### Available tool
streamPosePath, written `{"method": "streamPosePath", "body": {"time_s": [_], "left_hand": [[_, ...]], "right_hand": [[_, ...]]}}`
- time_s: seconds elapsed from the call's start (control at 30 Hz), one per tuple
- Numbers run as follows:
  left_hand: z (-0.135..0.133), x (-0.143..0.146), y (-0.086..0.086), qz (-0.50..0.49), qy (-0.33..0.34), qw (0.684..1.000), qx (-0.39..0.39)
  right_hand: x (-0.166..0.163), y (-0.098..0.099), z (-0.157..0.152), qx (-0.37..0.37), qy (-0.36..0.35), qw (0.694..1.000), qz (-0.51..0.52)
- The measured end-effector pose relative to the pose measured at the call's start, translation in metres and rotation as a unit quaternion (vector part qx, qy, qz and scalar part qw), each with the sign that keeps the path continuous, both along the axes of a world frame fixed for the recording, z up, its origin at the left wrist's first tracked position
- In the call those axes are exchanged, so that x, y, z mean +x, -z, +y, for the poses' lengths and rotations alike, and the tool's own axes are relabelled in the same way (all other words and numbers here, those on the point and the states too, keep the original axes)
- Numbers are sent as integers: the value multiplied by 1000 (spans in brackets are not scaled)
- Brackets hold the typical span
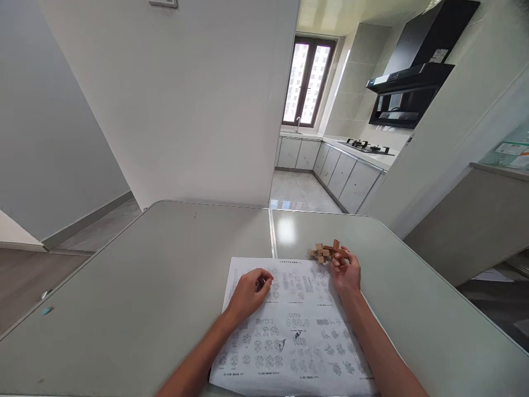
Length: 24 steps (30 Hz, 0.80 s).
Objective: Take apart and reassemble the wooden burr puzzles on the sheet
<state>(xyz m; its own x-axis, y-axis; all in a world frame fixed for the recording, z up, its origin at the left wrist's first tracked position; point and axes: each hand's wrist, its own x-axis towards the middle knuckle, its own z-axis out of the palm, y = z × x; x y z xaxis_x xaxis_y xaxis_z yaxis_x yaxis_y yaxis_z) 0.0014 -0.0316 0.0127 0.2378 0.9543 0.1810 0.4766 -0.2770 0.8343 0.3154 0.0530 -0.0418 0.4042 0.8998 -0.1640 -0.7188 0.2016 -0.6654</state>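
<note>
My right hand is at the far right corner of a printed paper sheet, its fingers closed on a reddish-brown wooden puzzle piece. Just left of those fingertips sits a lighter wooden block cluster, cross-shaped; whether the two are joined I cannot tell. My left hand lies on the left part of the sheet with its fingers curled inward. A dark patch shows inside that curl, and I cannot make out whether it is an object or shadow. Small line diagrams cover the paper.
The pale table has a seam running away from me beyond the sheet. A small teal object lies near its left edge, with a whitish one beside it. A wall and a kitchen doorway stand behind.
</note>
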Motion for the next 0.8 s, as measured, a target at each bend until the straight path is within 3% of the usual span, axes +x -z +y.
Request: {"method": "streamPosePath", "body": {"time_s": [0.43, 0.8], "left_hand": [[1, -1, 0, 6, 2, 1000, 5], [1, -2, 2, 6, 3, 1000, 7]], "right_hand": [[5, 4, 1, 28, -7, 999, 24], [4, 0, -1, 45, -54, 996, 62]]}}
